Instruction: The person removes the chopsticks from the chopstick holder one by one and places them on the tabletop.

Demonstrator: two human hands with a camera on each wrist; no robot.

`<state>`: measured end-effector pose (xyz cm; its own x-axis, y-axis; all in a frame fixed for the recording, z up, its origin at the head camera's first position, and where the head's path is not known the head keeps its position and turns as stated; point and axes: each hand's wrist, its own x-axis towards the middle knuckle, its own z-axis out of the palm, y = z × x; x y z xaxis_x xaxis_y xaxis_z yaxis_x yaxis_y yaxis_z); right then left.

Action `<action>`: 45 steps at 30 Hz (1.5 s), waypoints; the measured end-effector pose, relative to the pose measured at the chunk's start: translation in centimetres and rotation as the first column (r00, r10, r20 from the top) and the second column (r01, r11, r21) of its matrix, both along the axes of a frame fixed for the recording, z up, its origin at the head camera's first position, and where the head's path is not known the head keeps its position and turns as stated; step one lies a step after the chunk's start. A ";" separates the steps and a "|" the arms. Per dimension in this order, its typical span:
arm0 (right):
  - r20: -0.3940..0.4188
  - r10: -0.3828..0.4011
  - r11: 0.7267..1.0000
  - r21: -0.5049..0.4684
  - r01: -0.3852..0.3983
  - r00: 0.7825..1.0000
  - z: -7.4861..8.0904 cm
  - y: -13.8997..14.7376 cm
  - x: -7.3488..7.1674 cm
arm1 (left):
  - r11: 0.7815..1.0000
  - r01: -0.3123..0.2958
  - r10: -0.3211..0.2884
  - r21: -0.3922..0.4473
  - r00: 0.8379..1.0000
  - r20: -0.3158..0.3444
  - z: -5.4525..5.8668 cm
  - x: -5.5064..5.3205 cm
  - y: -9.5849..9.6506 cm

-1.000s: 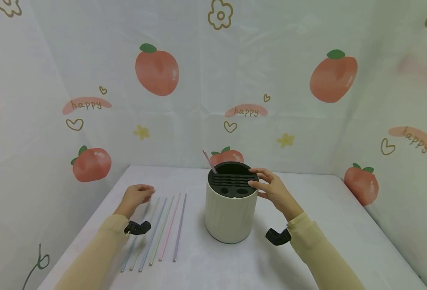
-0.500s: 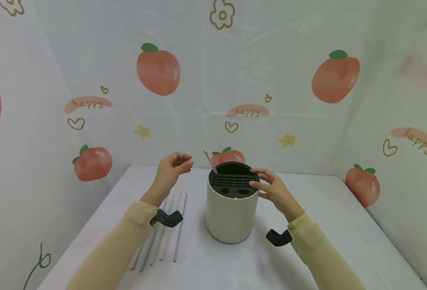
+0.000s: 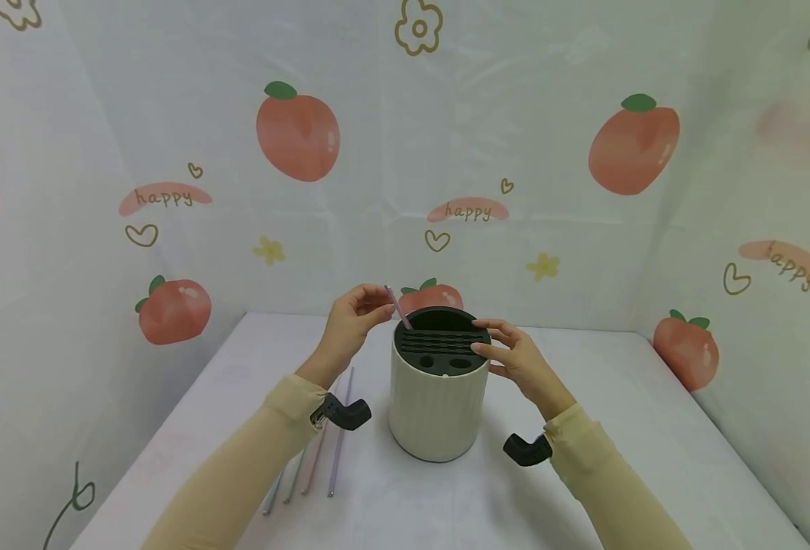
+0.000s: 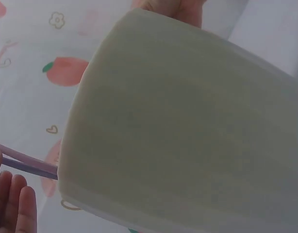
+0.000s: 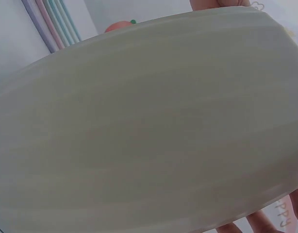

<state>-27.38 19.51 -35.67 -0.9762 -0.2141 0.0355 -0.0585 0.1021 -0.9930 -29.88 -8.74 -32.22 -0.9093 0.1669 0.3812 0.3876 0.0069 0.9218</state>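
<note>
A cream round utensil holder (image 3: pixel 439 416) with a black slotted top (image 3: pixel 446 344) stands upright on the table. Out of its back left opening lean two thin sticks, a pink stick (image 4: pixel 35 161) and a purple stick (image 4: pixel 32 169). My left hand (image 3: pixel 350 325) is beside them, thumb and forefinger tips right at the upper ends; I cannot tell whether they pinch. The other left fingers (image 4: pixel 26 206) are bent loosely and hold nothing. My right hand (image 3: pixel 520 359) grips the holder at its right rim, fingers spread over the edge and side.
Left of the holder, several pastel sticks with silvery ends, among them a purple stick (image 3: pixel 339 451), lie side by side on the white table (image 3: pixel 639 428), partly hidden by my left forearm. A white fruit-print cloth (image 3: pixel 377 137) rises behind and at both sides.
My left hand has moved from above the table sticks, up and right to the sticks in the holder. My right hand and the holder have stayed in place.
</note>
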 end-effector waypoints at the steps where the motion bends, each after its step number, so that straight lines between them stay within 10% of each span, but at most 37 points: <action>1: 0.000 0.000 1.000 -0.001 0.000 1.000 0.0 0.0 0.0 | 1.000 0.009 -0.009 -0.005 1.000 0.000 0.0 -0.1 0.0; 19: -0.001 0.001 1.000 -0.002 -0.001 1.000 -0.2 0.0 -0.1 | 0.994 0.063 -0.057 0.091 0.996 -0.069 1.1 -1.1 0.2; 26: -0.004 0.005 1.000 0.001 -0.005 1.000 -0.2 0.1 0.0 | 0.961 0.024 0.040 0.277 0.974 -0.223 6.6 -0.8 -0.6; 35: -0.008 0.007 1.000 0.007 -0.007 1.000 -0.1 0.1 0.1 | 0.810 -0.041 0.256 0.584 0.922 -0.291 13.5 -0.3 -5.1; 39: -0.002 0.008 1.000 -0.002 -0.008 1.000 -0.1 0.0 0.1 | 0.806 -0.166 0.317 0.568 0.931 -0.179 13.0 -0.4 -8.4; 45: -0.001 0.006 1.000 -0.001 -0.006 1.000 -0.1 0.0 0.1 | 0.876 -0.378 0.377 0.300 0.924 0.061 8.3 -1.6 -13.5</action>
<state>-27.27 19.50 -35.81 -0.9748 -0.2202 0.0364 -0.0598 0.1004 -0.9932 -31.52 -22.22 -23.96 -0.8804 -0.3113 0.3577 0.4109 -0.1242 0.9032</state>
